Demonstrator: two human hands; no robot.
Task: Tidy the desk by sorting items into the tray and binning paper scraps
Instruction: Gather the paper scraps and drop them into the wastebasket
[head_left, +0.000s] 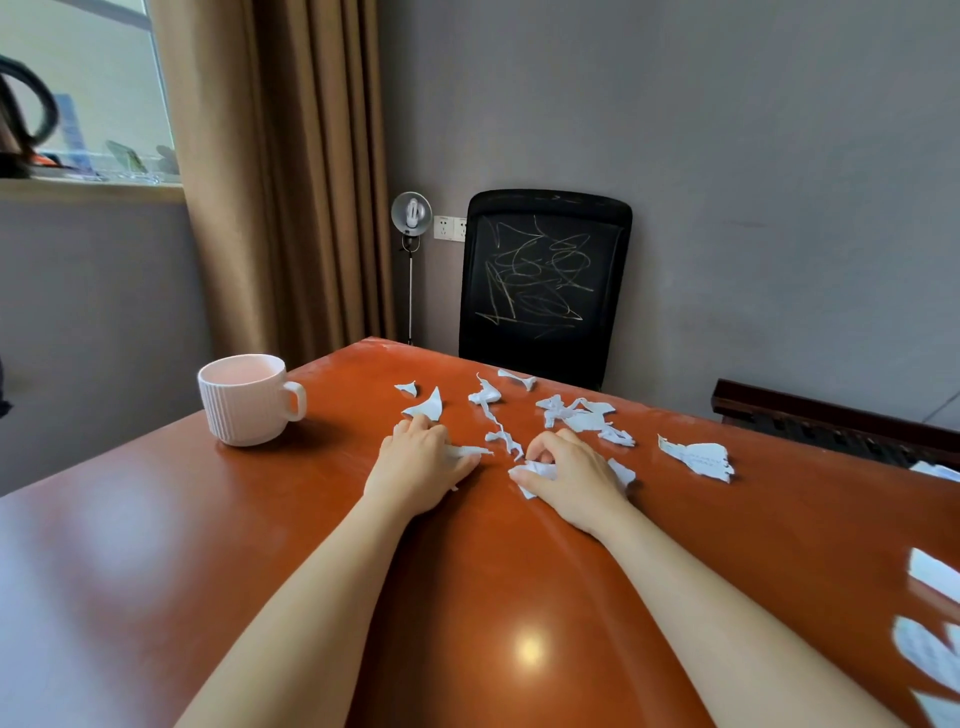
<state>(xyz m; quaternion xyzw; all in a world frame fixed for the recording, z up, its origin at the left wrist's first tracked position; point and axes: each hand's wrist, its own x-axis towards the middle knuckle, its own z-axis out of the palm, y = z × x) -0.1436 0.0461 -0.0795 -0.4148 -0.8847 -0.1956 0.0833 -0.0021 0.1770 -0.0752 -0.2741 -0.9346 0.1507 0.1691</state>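
The scrap-gathering step is in hand: both hands work among the paper scraps (582, 415) strewn over the far middle of the tabletop (156, 545). The left hand (421, 467) lies knuckles-up, its fingers curled onto a thin strip (470, 451) and pinching it against the wood. The right hand (569, 475), just beside it, is curled round a crumpled wad (535, 472) of white pieces. Many scraps lie loose beyond the fingers, with one larger piece (698, 457) off to the right. A ribbed mug (244, 400) stands well to the left. Neither tray nor bin shows, so the next move likely calls for raking the loose pieces into the wad, then finding the bin.
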